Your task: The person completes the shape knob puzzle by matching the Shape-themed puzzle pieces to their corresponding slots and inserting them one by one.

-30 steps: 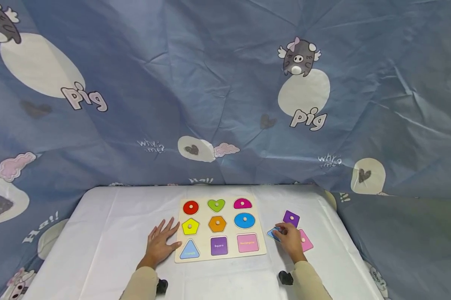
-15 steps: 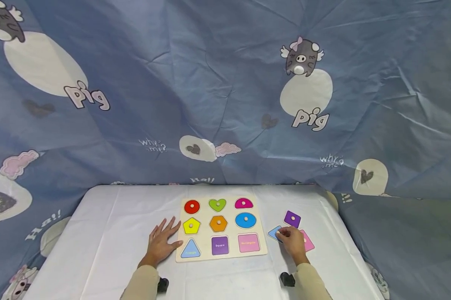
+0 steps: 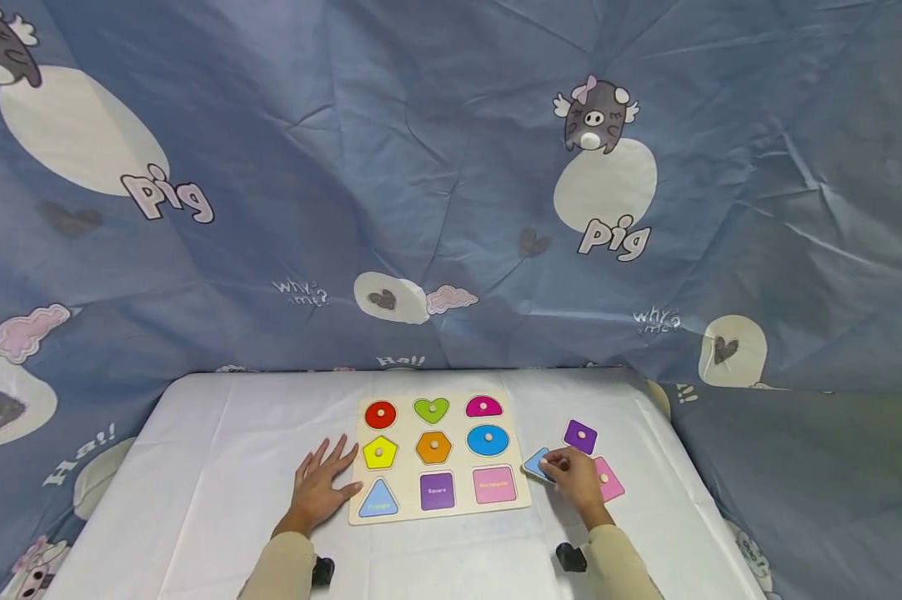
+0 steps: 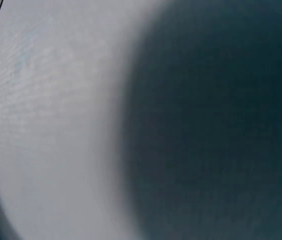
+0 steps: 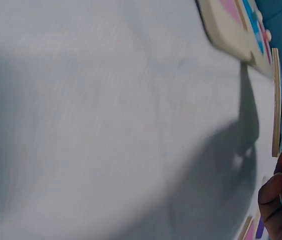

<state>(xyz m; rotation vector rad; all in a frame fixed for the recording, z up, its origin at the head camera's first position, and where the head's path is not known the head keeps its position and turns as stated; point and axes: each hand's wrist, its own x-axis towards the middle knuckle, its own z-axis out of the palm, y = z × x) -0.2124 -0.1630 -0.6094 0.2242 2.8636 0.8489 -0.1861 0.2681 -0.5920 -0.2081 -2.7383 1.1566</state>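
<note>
In the head view my right hand (image 3: 580,482) pinches a blue triangle puzzle piece (image 3: 537,464) by its knob, right at the puzzle board's right edge. The right wrist view shows that triangle piece (image 5: 277,105) edge-on above the cloth, fingertips against its face. My left hand (image 3: 320,490) lies flat with spread fingers, its thumb at the left edge of the wooden puzzle board (image 3: 406,480). Along the board's bottom row are a triangle recess (image 3: 379,498), a square recess (image 3: 438,490) and a rectangle recess (image 3: 494,485). Knobbed pieces fill the two rows above. The left wrist view is mostly dark blur.
A purple square piece (image 3: 580,437) and a pink rectangle piece (image 3: 609,480) lie right of the board, close to my right hand. White cloth (image 3: 436,567) covers the table. A blue printed curtain (image 3: 451,183) stands behind it.
The triangle piece, held by its knob in my right hand, has moved left to the board's edge. My left hand has stayed in place.
</note>
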